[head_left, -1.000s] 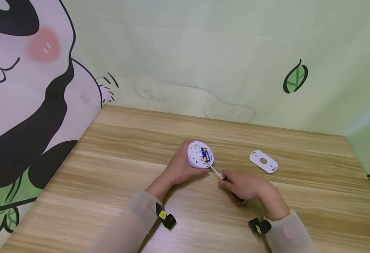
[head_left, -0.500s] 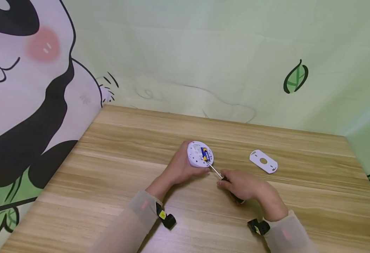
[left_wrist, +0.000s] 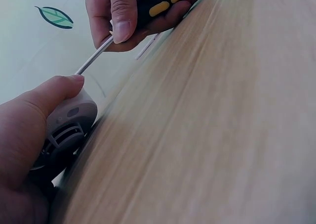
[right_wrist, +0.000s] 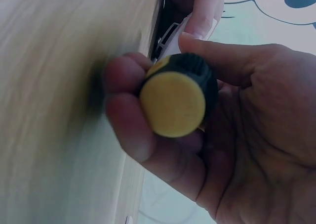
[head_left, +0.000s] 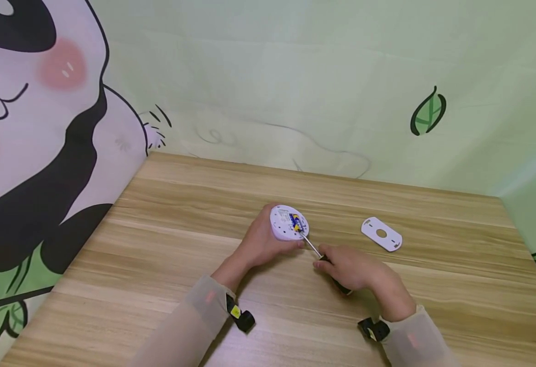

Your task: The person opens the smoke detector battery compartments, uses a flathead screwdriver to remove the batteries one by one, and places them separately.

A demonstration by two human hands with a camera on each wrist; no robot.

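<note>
In the head view, my left hand (head_left: 263,239) grips a round white smoke detector (head_left: 282,219) by its side, its flat back tilted toward me. Blue-and-yellow battery cells (head_left: 297,221) sit in a recess in that back; how many I cannot tell. My right hand (head_left: 352,267) holds a screwdriver (head_left: 313,245), its metal tip at the near end of the cells. The left wrist view shows the detector's vented side (left_wrist: 74,117) under my left thumb and the screwdriver's black-and-yellow handle (left_wrist: 160,7). Fingers curl round the handle's yellow end (right_wrist: 173,105) in the right wrist view.
A white oblong mounting plate (head_left: 371,227) with a round central hole lies on the wooden table (head_left: 181,204), right of the detector. Behind the table hangs a pale green backdrop (head_left: 295,92) with a panda and leaves on it.
The screwdriver and my right hand have shifted slightly left and away from me. The detector has tilted a little in my left hand. The mounting plate has stayed put.
</note>
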